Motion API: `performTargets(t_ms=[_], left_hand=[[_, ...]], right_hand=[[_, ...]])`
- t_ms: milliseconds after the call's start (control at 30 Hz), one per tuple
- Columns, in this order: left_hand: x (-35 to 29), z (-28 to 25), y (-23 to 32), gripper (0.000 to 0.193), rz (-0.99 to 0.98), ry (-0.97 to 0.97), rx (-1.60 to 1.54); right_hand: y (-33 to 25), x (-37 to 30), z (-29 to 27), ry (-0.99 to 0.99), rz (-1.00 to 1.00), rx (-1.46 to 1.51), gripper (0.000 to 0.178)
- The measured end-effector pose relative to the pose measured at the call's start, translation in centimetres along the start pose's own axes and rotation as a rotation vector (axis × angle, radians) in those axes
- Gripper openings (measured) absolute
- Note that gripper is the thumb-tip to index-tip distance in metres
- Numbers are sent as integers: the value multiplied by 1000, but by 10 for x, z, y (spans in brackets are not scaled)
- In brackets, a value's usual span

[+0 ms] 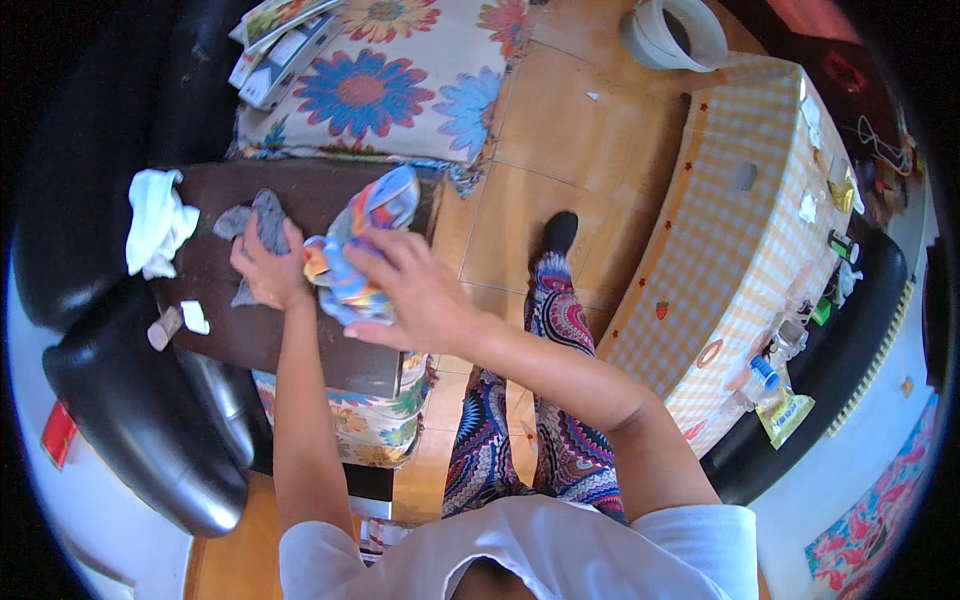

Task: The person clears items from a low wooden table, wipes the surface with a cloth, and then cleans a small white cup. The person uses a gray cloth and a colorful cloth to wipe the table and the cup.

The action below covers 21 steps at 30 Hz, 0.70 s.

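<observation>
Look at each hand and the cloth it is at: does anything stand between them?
Nothing visible does. The left hand is on the gray cloth, and the right hand is over the colourful cloth, with no other thing showing between. The underside of the right hand is hidden, so its exact contact cannot be told.

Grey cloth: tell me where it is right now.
In the head view, the grey cloth is left of centre on the brown surface, at the left hand, between the white cloth and the multicoloured cloth.
</observation>
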<state>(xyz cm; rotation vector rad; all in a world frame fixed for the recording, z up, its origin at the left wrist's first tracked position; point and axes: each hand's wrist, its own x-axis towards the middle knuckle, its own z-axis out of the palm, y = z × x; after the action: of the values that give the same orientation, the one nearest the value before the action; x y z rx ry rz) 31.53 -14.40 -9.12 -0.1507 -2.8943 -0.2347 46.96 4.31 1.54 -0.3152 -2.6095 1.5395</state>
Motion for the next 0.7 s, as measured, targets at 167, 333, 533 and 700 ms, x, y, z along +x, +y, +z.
performTargets(t_ms=[167,333,533,700], left_hand=[[-5,-4,-8,50,43,19,0],[4,5,-25,50,223,33,10],[7,-8,-52,51,284,-147,223],[7,-25,-52,59,149,-269,292]], right_hand=[[77,35,-67,101,13,16,45],[310,53,-176,523,769,497,41],[560,55,-366,913,1162,823,60],[636,93,-422,1064,1186,813,71]])
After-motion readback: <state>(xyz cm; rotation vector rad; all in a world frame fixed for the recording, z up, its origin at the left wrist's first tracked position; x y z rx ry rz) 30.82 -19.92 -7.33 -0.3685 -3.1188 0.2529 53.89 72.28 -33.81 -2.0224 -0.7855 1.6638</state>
